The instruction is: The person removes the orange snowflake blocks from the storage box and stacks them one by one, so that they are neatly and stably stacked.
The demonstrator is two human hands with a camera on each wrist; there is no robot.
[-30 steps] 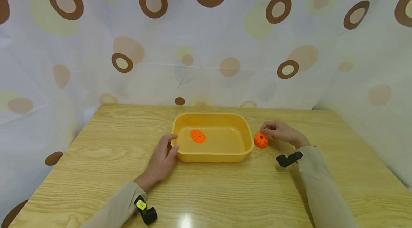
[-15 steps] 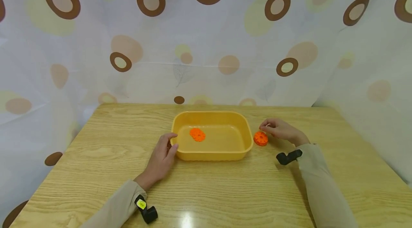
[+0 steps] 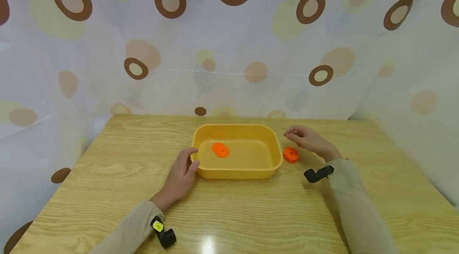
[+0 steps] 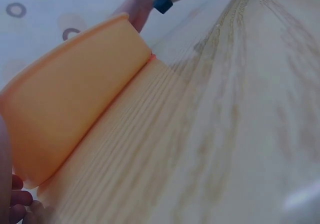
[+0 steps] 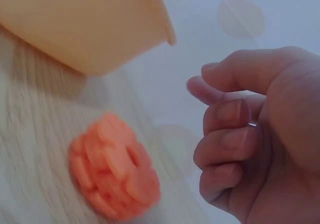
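Note:
My left hand (image 3: 181, 175) holds the left end of a yellow plastic basin (image 3: 236, 174), with fingertips and thumb at its rim. In the left wrist view some of its fingers (image 4: 21, 199) show beside the lower corner of the basin. Inside the basin lie overlapping orange notched discs (image 3: 220, 150), flat on the bottom. A small stack of the same orange discs (image 5: 115, 169) stands on the table just outside the basin's right end. Above and behind that stack is my right hand (image 3: 309, 140), fingers loosely curled. Nothing shows between its thumb and forefinger.
The wooden table (image 3: 244, 210) reaches back to a patterned cloth (image 3: 229, 94) that hangs behind it and on both sides. Each sleeved wrist carries a small black camera (image 3: 318, 174).
A second ago the right fingers held a tilted disc on top of the stack. They let go, and the hand has risen slightly back and left. The left hand stays on the basin.

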